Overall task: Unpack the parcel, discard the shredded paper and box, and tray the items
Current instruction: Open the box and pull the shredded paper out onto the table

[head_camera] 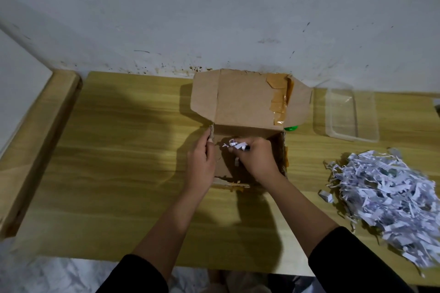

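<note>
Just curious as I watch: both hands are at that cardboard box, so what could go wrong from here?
1. The right hand pinches a few paper strips with something small and dark among them; an item might get discarded with the paper.
2. The shredded paper pile lies at the table edge, so strips may slide off.
3. A green object sits half hidden behind the box and could be knocked or forgotten.

matt cardboard box (240, 100), clear plastic tray (366, 112), wood-grain table (119, 173)
</note>
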{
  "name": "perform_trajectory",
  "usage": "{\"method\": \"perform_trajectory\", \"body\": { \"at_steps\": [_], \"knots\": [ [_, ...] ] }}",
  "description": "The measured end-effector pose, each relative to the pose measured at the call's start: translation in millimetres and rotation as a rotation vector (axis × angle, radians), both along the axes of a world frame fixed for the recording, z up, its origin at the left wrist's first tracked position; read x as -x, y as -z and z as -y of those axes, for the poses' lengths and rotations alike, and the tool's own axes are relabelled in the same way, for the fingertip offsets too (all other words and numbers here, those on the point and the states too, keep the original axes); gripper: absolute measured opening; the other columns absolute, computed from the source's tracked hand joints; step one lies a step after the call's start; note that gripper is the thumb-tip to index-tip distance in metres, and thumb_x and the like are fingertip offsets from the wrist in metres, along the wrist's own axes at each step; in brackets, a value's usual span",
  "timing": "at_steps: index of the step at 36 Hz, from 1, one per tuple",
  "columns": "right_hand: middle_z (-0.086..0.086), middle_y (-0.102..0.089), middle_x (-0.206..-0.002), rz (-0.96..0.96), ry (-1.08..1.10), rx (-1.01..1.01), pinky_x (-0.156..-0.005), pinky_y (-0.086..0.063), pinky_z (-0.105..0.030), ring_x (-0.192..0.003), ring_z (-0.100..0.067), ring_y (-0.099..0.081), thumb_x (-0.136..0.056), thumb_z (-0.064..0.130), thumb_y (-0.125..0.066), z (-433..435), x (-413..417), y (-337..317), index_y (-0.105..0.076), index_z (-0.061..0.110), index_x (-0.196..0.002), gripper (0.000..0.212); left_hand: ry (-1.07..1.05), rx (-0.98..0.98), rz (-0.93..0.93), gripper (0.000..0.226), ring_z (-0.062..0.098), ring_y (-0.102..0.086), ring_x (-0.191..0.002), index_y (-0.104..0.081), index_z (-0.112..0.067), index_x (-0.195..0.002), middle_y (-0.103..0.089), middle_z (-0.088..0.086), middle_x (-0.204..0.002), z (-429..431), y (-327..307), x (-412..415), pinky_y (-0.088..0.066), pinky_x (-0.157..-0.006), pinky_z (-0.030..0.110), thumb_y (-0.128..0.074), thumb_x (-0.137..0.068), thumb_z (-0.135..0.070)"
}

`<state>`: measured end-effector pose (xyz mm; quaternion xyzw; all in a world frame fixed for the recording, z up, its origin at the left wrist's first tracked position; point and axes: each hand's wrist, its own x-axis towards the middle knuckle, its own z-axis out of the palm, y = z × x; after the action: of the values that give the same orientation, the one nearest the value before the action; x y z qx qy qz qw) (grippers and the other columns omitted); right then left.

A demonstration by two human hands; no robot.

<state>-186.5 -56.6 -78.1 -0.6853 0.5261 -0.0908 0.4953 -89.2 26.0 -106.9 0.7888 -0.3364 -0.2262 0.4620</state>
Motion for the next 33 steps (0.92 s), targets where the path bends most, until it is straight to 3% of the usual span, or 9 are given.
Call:
{"method": "perform_trajectory", "body": {
  "at_steps": [3,6,10,15,18,23,25,28,33],
  "knots": [
    [-0.010,-0.071,-0.102,0.012,0.071,0.031,-0.062,-0.042,-0.011,-0.070,-0.003,-0.058,-0.084,0.015,-0.066,1,4,-4,-0.067,0.007,-0.111,0.028,0.017,-0.008,-0.002,0.036,0.002,-0.045,-0.062,-0.049,-0.015,-0.132,-0.053,-0.007,-0.079,-1,-2,-2,-0.038,-0.052,0.010,-0.040,-0.098,-0.012],
    [-0.009,-0.071,-0.103,0.021,0.160,0.042,-0.076,-0.046,-0.025,-0.087,-0.012,-0.061,-0.082,0.018,-0.069,3,13,-11,-0.068,0.006,-0.107,0.027,0.014,-0.032,-0.030,0.036,-0.002,-0.048,-0.067,-0.050,-0.017,-0.132,-0.057,-0.008,-0.090,-1,-5,-5,-0.042,-0.057,0.007,-0.044,-0.096,-0.014],
    [-0.014,-0.072,-0.088,0.087,0.242,0.086,-0.058,-0.043,-0.019,-0.069,-0.013,-0.058,-0.080,0.015,-0.071,6,32,-28,-0.071,0.001,-0.093,0.019,-0.042,-0.053,-0.031,0.034,0.002,-0.054,-0.081,-0.058,-0.011,-0.124,-0.063,0.000,-0.104,3,-15,-9,-0.039,-0.060,-0.001,-0.052,-0.091,-0.006],
    [-0.010,-0.068,-0.076,0.101,0.322,0.157,-0.045,-0.036,-0.008,-0.059,-0.009,-0.056,-0.080,0.017,-0.072,13,63,-50,-0.072,0.003,-0.095,0.020,-0.065,-0.078,0.030,0.027,0.014,-0.058,-0.090,-0.065,-0.001,-0.113,-0.067,0.013,-0.105,5,-27,-7,-0.042,-0.077,0.020,-0.058,-0.087,0.000],
    [-0.006,-0.065,-0.070,0.098,0.370,0.189,-0.043,-0.035,-0.005,-0.054,-0.004,-0.055,-0.079,0.016,-0.072,14,89,-60,-0.072,0.001,-0.090,0.018,-0.067,-0.109,0.119,0.024,0.018,-0.060,-0.087,-0.065,0.000,-0.109,-0.066,0.016,-0.103,5,-32,-5,-0.039,-0.072,0.015,-0.056,-0.087,0.001],
    [-0.013,-0.067,-0.071,0.100,0.494,0.213,-0.058,-0.041,-0.027,-0.069,-0.019,-0.059,-0.079,0.017,-0.072,16,146,-70,-0.072,0.006,-0.085,0.012,-0.084,-0.035,0.248,0.033,0.007,-0.053,-0.079,-0.061,0.000,-0.112,-0.057,0.013,-0.112,11,-57,20,-0.031,-0.075,0.003,-0.053,-0.082,0.012],
    [-0.015,-0.066,-0.069,0.082,0.522,0.248,-0.056,-0.040,-0.027,-0.068,-0.021,-0.058,-0.080,0.015,-0.071,19,174,-72,-0.070,0.006,-0.079,0.009,-0.007,0.015,0.245,0.028,0.000,-0.050,-0.077,-0.060,-0.003,-0.112,-0.054,0.004,-0.112,20,-67,40,-0.034,-0.073,0.001,-0.052,-0.086,0.006],
    [-0.015,-0.066,-0.078,0.028,0.548,0.297,-0.056,-0.040,-0.024,-0.075,-0.026,-0.061,-0.082,0.013,-0.067,28,215,-69,-0.070,0.002,-0.094,0.016,0.200,0.095,0.179,0.023,0.012,-0.057,-0.091,-0.062,-0.007,-0.108,-0.055,0.002,-0.108,45,-70,78,-0.040,-0.076,0.013,-0.050,-0.089,0.000],
    [-0.013,-0.062,-0.113,-0.066,0.547,0.326,-0.072,-0.043,-0.028,-0.095,-0.027,-0.062,-0.085,0.018,-0.065,44,274,-46,-0.061,0.010,-0.117,0.033,0.586,0.093,0.125,0.026,0.022,-0.059,-0.101,-0.061,-0.004,-0.112,-0.059,0.009,-0.110,85,-60,165,-0.044,-0.085,0.024,-0.050,-0.089,-0.001]
  ]
}}
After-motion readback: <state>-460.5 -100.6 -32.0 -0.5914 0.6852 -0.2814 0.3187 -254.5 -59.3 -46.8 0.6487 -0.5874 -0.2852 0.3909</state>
